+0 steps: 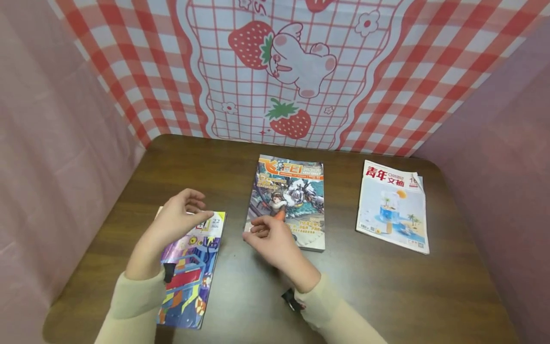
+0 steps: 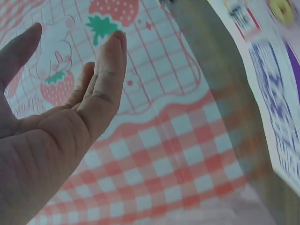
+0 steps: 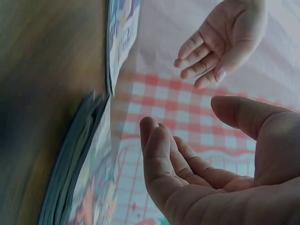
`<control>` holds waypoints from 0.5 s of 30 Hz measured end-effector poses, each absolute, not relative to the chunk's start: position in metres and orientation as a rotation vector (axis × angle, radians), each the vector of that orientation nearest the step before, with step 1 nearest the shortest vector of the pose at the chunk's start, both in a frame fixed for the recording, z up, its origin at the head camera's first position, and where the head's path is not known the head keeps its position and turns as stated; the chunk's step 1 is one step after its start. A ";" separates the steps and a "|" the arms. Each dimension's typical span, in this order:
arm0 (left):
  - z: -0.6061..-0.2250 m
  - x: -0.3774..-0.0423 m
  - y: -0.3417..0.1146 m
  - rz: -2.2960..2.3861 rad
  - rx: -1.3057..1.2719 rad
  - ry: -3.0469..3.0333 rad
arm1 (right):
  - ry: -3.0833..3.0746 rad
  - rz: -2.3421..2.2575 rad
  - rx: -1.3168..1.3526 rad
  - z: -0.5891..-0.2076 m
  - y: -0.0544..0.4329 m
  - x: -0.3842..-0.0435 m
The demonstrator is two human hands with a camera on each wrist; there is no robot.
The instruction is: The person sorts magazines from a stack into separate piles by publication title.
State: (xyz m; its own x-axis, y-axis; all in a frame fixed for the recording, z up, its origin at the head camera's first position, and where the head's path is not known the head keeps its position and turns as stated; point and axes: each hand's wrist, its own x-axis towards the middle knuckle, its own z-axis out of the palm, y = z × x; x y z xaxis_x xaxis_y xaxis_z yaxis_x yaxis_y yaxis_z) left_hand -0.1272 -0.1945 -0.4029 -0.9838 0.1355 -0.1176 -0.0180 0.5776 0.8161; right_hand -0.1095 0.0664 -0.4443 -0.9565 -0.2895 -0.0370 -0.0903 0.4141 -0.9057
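Note:
My left hand [image 1: 179, 217] hovers over the top of a colourful purple-and-blue magazine [image 1: 189, 277] at the table's left. Its fingers bend loosely and hold nothing; in the left wrist view the thumb stands well apart from them. My right hand [image 1: 275, 239] is above the lower left part of a thick magazine [image 1: 296, 191] with an orange title, in the middle of the table. In the right wrist view the fingers [image 3: 157, 154] are relaxed, with a gap to the thumb and nothing between. That magazine's page edges show beside the hand there.
A third magazine [image 1: 393, 210] with red Chinese characters lies at the right, its top right corner curled. All three rest on a brown wooden table [image 1: 378, 286]. A red-and-white checked cloth [image 1: 163, 86] hangs behind, with pink curtains [image 1: 56, 143] at the sides.

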 end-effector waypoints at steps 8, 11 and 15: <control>-0.404 -0.141 -0.168 1.495 0.067 2.609 | 2.517 -1.700 -0.228 -0.441 0.091 -0.121; -0.406 -0.146 -0.157 1.530 0.045 2.600 | 2.537 -1.748 -0.170 -0.441 0.101 -0.126; -0.411 -0.151 -0.140 1.563 0.039 2.612 | 2.566 -1.803 -0.100 -0.440 0.117 -0.131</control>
State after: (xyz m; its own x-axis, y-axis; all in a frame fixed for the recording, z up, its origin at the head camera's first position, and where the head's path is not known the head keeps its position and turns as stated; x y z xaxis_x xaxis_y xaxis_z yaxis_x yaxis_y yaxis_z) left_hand -0.1513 -0.1404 -0.4108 -0.9949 0.0723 -0.0707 -0.0281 0.4738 0.8802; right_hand -0.1312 0.1166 -0.4403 -0.9980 -0.0544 0.0336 -0.0500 0.3378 -0.9399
